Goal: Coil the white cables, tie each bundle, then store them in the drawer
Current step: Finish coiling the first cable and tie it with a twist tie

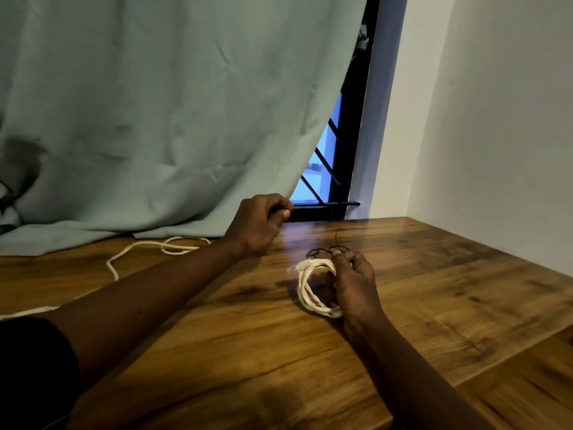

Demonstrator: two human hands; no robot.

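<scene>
Your right hand (353, 283) grips the coiled white cable (310, 290), fingers wrapped round one side of the bundle so that the loops cannot spring apart. The connector (300, 266) projects from the top of the coil, on the side toward your left hand (257, 225). The coil rests low against the tabletop (434, 274), which steadies it for tying.

A thin black tie (322, 252) lies in loops on the tabletop just beyond your right fingertips, within reach of the bundle.

Your left hand sits beyond and to the left of the coil, with its fingers curled and the thumb pressed to the forefinger. This looks like a pinch, probably on an end of the tie, but you cannot tell whether it holds anything.

A loose white cable (148, 245) lies uncoiled to the left of your left forearm, at the hem of the curtain (155, 119). The drawer is not in view.
</scene>
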